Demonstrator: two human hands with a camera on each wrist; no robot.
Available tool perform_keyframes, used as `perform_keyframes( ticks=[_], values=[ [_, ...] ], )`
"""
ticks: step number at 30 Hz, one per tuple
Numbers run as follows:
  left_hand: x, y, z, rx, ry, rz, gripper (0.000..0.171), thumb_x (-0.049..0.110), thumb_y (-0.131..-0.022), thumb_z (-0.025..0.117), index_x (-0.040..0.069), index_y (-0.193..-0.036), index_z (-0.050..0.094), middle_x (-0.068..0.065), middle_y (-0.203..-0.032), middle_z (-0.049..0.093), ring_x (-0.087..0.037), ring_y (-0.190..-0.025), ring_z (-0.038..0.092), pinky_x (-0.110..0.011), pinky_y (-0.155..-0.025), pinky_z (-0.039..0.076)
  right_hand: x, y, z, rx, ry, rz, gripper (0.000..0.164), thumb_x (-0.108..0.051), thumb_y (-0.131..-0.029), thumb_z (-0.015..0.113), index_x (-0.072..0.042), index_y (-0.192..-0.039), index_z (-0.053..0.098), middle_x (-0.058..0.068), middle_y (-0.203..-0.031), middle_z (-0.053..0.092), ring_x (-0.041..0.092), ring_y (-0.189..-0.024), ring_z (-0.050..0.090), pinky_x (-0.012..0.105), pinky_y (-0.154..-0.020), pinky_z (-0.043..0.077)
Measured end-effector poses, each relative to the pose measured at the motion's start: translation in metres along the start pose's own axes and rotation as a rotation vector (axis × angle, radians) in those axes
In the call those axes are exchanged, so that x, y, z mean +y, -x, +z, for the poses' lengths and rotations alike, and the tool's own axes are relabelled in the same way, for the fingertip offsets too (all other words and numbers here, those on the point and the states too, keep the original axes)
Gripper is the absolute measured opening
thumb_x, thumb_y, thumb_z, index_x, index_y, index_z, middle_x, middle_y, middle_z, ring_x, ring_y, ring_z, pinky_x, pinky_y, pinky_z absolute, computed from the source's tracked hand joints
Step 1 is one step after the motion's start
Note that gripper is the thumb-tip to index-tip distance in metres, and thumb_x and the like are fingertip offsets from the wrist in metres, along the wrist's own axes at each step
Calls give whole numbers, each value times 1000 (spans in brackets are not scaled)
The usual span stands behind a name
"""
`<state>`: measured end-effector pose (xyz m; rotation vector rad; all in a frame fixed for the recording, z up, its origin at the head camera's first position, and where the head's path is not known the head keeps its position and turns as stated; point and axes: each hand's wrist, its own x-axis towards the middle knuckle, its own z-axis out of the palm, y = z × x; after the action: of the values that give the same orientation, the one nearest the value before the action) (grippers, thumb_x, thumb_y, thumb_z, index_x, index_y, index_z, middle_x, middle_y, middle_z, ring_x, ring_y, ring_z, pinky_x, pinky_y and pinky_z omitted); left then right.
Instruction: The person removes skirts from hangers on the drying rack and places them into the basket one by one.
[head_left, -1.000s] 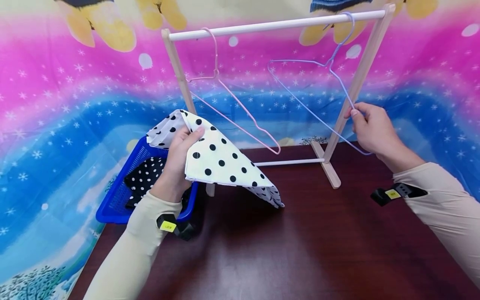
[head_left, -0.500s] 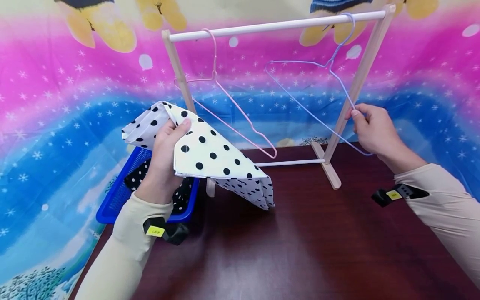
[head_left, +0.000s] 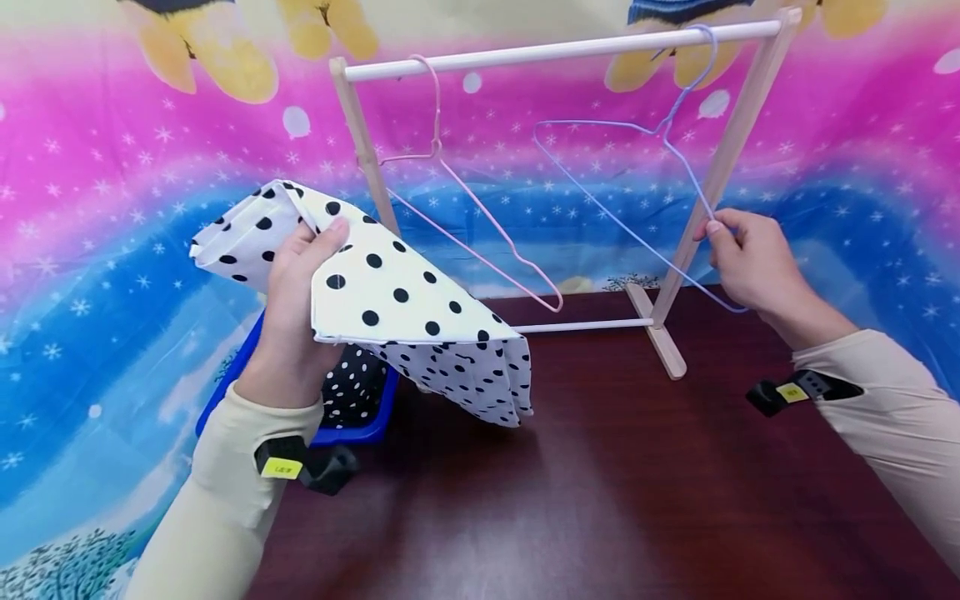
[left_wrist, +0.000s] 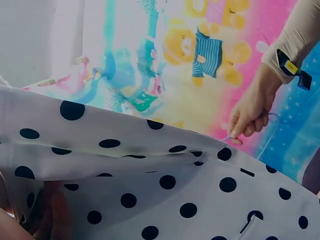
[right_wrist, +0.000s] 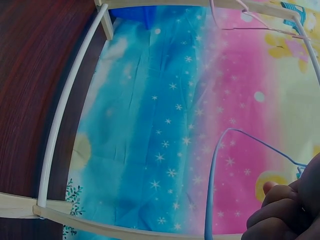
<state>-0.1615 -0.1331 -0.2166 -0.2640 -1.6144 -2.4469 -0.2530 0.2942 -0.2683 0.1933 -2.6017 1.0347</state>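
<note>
My left hand (head_left: 296,283) grips a folded white cloth with black polka dots (head_left: 397,283), thumb on top, holding it up in front of the rack. The cloth's lower folds hang toward the table, and in the left wrist view it hides most of the fingers. At the right, my right hand (head_left: 750,254) pinches the side of a purple wire hanger (head_left: 600,200), whose hook sits over the rack's top rail. A pink wire hanger (head_left: 495,225) hangs from the same rail at the left, just beyond the cloth.
The small wooden rack (head_left: 558,55) stands at the back of the dark table (head_left: 600,483). Partly behind my left arm is a blue basket (head_left: 352,435) with black dotted cloth (head_left: 356,387) inside. A colourful printed backdrop (head_left: 112,167) closes off the rear and sides.
My left hand has moved left and slightly up with the dotted cloth, now covering more of the basket. The pink hanger has swung a little. My right hand stays on the purple hanger.
</note>
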Motion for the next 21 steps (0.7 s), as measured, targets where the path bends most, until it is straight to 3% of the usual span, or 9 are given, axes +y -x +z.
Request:
perform_keyframes(
  ticks=[7,14,18,21],
  values=[
    [14,0,1,33,39,72,19,20,-106,51,6,-119,52,-1,-90,74,-9,-78,76,-20,-73,60,-1,0,-1,7,10,-17,41,-26,-110,34,2,-111,64,-8,-62,48,9,-46,31,31,-39,27],
    [26,-2,-4,9,140,147,22,15,-102,57,1,-119,54,-8,-93,73,-15,-80,77,-23,-74,61,-2,-2,-2,2,7,-18,42,-26,-110,33,3,-113,63,-5,-61,49,9,-45,31,31,-39,27],
    [35,-3,-6,0,104,167,24,16,-103,56,1,-122,55,-8,-95,74,-15,-82,77,-23,-74,61,-2,-3,-1,-4,13,-12,42,-27,-110,33,2,-113,63,-5,-61,49,9,-46,31,31,-39,27],
    [41,-5,-8,-18,153,157,26,13,-104,54,0,-126,54,-12,-97,73,-20,-82,78,-26,-74,62,-1,-2,-1,-1,15,-13,42,-27,-110,34,2,-112,64,-4,-62,49,10,-46,32,31,-40,27]
  ],
)
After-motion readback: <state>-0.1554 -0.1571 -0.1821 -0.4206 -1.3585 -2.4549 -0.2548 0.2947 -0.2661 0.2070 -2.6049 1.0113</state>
